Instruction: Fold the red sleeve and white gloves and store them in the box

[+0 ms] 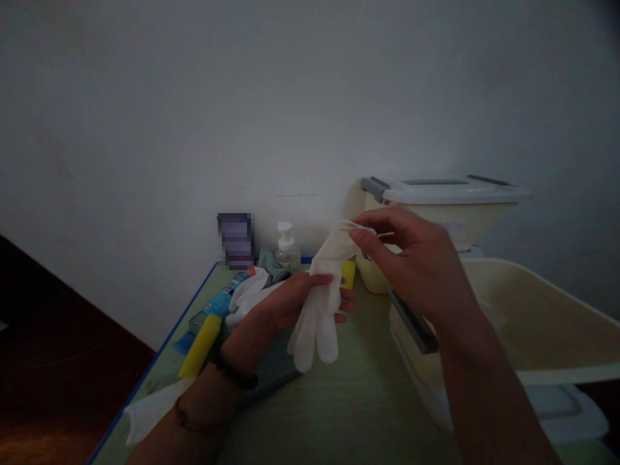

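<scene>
A thin white glove [325, 274] hangs above the table, its fingers pointing down. My left hand [303, 297] is wrapped round the middle of the glove, with the thumb across its front and the fingertips showing behind. At the cuff, my right hand [411, 258] pinches the edge between thumb and fingers, and a loose white strand of the rim shows there. Both hands are bare, and the left wrist has a dark bracelet and a thin cord. Beneath the left hand, a dark textured cloth [278, 368] is partly hidden.
On the left of the green table [368, 400] lie a blue-labelled bottle [220, 300], a yellow object [201, 345] and white material [249, 290]. A pump bottle [287, 252] and a screen [236, 239] stand behind. Rightward are a lidded bin [445, 213] and an open cream bin [547, 310].
</scene>
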A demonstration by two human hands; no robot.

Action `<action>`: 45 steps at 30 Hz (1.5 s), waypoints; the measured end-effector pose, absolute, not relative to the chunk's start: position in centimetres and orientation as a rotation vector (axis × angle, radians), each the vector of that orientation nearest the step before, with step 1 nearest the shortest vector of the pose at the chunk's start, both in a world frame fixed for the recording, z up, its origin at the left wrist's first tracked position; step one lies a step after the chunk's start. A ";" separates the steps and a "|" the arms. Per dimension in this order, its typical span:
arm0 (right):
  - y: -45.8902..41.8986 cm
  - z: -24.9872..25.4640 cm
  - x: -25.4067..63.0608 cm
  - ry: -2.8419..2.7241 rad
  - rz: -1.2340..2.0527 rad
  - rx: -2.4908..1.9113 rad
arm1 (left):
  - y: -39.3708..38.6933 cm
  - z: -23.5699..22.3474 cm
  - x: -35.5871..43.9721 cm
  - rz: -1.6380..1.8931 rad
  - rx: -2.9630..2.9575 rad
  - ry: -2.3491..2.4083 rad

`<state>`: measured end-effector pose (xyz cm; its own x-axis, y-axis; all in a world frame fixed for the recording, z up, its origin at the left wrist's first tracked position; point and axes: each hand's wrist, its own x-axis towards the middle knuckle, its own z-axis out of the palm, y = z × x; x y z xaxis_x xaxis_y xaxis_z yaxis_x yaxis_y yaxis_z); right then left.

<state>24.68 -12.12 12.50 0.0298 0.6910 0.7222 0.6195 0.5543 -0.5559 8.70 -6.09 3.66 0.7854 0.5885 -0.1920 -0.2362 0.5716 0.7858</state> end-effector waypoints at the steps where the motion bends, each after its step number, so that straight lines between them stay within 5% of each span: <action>1: -12.1 12.5 24.6 -1.695 0.067 -1.123 | -6.0 3.6 8.9 0.506 0.792 0.451; 14: -12.0 12.2 23.6 -2.217 0.119 -1.099 | -4.6 5.1 8.8 0.806 0.526 0.378; 45: -11.5 11.1 22.3 -2.349 0.212 -1.108 | -6.0 7.1 8.0 1.060 0.243 0.467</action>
